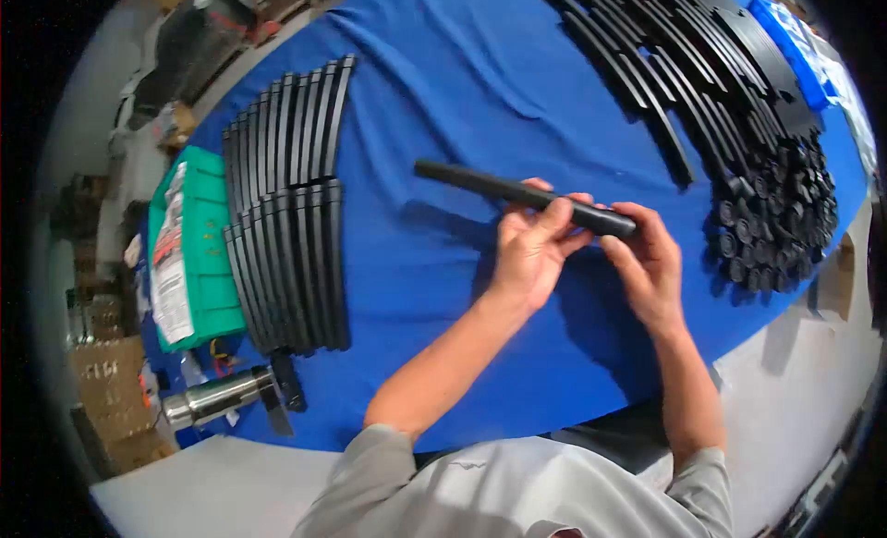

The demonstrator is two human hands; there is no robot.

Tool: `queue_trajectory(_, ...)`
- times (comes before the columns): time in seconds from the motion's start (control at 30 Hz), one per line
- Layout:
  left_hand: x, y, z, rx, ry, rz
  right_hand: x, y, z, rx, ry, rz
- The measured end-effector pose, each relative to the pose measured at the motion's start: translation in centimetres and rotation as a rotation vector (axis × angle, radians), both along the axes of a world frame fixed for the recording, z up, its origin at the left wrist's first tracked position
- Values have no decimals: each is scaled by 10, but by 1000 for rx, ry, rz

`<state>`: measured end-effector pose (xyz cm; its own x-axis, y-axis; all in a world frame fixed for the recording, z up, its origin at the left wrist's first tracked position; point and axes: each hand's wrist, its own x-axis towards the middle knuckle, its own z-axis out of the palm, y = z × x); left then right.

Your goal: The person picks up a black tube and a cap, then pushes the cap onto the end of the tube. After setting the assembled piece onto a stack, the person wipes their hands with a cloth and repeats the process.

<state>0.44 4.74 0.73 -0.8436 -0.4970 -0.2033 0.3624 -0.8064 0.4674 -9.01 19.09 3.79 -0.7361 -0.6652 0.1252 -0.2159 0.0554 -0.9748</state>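
Observation:
A long black tube point(480, 182) is held above the blue cloth, slanting from upper left to lower right. My left hand point(536, 247) is wrapped round its middle, with the thumb on top. At the tube's thicker right end, my right hand point(651, 261) has its thumb and fingers closed round the tip. Whether a separate cap sits at that end cannot be made out. The tube's left end points out freely over the cloth.
Two rows of black tubes point(286, 270) lie at the left beside a green bin point(208, 251) and a steel cylinder point(217, 397). More black strips point(647, 76), a heap of round black caps point(771, 224) and a blue tray point(790, 53) occupy the right of the blue-covered table point(416, 381).

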Motion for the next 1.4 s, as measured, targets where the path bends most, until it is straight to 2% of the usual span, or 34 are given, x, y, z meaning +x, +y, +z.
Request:
queue_trajectory(0.1,-11,-11,9,-128,35,-127,-14,-1,23,158,282,101)
queue_trajectory(0.2,-22,-17,9,-317,-49,-152,-16,2,21,288,294,56)
queue_trajectory(0.27,-31,-22,10,-446,-90,-125,-17,3,21,236,354,29)
queue_trajectory(0.3,-33,-24,11,-359,-70,-105,-19,5,21,218,387,6)
queue_trajectory(0.37,-32,-30,9,-160,-27,-96,-20,1,8,239,652,-30)
queue_trajectory(0.4,-31,-32,3,-214,-35,-82,-22,3,0,286,695,-25)
queue_trajectory(0.53,-31,-33,-1,-285,-56,-104,-28,7,-4,317,629,86)
queue_trajectory(0.93,-24,-38,0,-195,-95,-88,-20,-5,-6,160,647,3)
queue_trajectory(1.17,-24,-37,4,-228,-95,-79,-21,-3,-3,137,505,60)
queue_trajectory(1.37,-24,-43,-1,-213,-91,-110,-19,-3,-5,99,506,39)
queue_trajectory(1.4,-24,-47,-2,-234,-19,-182,-20,-4,-6,100,521,31)
